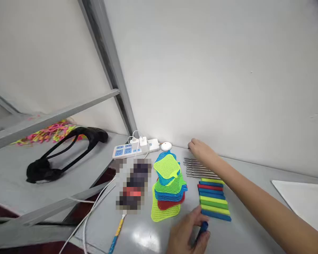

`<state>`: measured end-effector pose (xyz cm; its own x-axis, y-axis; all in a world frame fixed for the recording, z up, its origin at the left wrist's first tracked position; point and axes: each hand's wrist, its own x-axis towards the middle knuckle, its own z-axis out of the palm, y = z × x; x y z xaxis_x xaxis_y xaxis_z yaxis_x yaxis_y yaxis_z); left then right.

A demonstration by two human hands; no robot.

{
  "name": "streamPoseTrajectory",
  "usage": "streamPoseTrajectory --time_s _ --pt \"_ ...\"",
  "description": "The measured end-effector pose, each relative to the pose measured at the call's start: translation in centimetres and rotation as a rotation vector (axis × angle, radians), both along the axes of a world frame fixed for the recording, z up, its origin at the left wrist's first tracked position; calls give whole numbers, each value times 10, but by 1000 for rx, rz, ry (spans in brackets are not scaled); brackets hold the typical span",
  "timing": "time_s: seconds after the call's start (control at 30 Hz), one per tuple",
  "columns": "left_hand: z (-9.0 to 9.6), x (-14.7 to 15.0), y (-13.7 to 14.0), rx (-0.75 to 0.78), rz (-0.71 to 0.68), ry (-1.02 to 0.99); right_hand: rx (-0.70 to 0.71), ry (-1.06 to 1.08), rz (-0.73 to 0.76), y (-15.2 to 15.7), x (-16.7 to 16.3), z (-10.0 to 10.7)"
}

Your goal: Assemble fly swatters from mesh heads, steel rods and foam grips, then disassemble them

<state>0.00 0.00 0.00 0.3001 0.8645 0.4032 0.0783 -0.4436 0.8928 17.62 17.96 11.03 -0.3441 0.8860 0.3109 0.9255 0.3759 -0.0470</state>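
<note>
My left hand (188,233), at the bottom, is closed round a blue plastic handle tube (202,228), whose end points up and away. My right hand (200,151) reaches to the back by the wall, fingers pinched on what looks like the end of a thin metal rod, mostly hidden. Just in front of it lies a row of metal rods (200,171), partly covered by my forearm. Nearer, several coloured handle tubes (214,201) lie side by side in blue, yellow, green and red. Left of these is a pile of mesh fly swatter heads (168,190).
A power strip (127,151) with plugged-in chargers and a round white object (166,146) stand against the wall. A blurred-out phone-like item (134,187) trails a cable (118,231). Left, a metal frame (69,116) borders a black strap-like object (76,151). A white sheet (302,199) lies right.
</note>
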Motion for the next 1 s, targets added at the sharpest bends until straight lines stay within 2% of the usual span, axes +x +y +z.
streamPoseTrajectory --time_s 0.1,0.2,0.23,0.33,0.43,0.57,0.77,0.87,1.0 --pt "7 -3 -4 65 -27 -12 45 -9 -62 -32 8 28" --pt "11 -6 -6 58 -41 -34 108 129 -134 -81 8 51" --pt "12 -7 -6 29 -39 -40 132 288 -150 -100 7 56" --pt "14 -8 -6 -118 -15 -94 212 647 -126 -154 -2 58" --pt "16 -6 -8 -233 -4 -229 258 933 -69 -190 -12 47" --pt "18 -4 -10 -294 -48 -313 315 1169 25 -204 -24 32" --pt "12 -5 -9 -302 -75 -292 325 1184 50 -203 -34 30" --pt "16 -8 -8 -313 -101 -209 305 1162 60 -203 -38 30" --pt "28 -11 -6 -248 -112 -22 315 1163 75 -202 -43 30"
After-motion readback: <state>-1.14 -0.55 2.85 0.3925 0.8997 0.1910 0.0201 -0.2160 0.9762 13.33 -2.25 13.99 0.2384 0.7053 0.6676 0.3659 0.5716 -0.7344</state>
